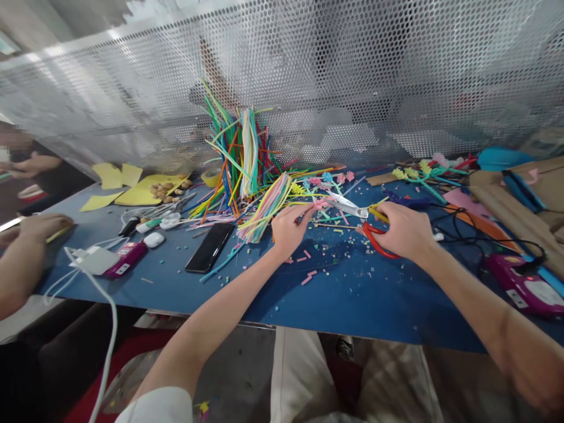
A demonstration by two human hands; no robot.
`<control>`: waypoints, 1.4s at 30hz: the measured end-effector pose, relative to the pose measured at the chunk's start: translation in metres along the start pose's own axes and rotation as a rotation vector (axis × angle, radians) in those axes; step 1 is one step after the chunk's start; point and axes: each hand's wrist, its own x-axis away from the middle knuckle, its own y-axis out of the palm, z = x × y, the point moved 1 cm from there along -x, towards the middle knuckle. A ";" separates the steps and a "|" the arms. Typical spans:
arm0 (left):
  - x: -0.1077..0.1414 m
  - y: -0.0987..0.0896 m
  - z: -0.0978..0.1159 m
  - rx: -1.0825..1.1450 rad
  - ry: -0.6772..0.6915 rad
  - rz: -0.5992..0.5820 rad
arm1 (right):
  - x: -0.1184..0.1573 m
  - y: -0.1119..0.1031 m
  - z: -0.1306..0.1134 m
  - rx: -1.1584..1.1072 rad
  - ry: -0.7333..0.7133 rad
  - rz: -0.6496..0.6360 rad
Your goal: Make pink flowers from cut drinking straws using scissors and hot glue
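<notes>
Over the blue table (264,294), left hand (288,230) pinches a pink piece (321,203) and right hand (406,229) holds scissors (363,214)

At the tips of the left hand's fingers, the pink piece pokes out toward the scissors. Those fingers are closed on it in a small pinch. The right hand is wrapped around the red and yellow handles, and the handles are spread apart. The silver blades point at the pink piece, right by the left fingertips. I can't tell if they touch it. A bunch of fuzzy sticks (267,208) lies just beside the left hand. Little cut bits (309,277) are scattered on the table near both hands.
</notes>
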 end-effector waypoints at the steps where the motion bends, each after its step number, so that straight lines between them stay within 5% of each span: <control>1: 0.000 0.000 0.000 -0.002 -0.002 0.001 | 0.000 0.000 -0.001 0.003 0.001 -0.002; 33: 0.002 0.001 0.001 -0.004 0.031 0.013 | 0.002 0.003 -0.001 -0.073 -0.051 -0.037; 42: 0.002 0.000 0.000 -0.005 -0.004 0.007 | 0.000 0.020 0.012 -0.130 -0.051 0.164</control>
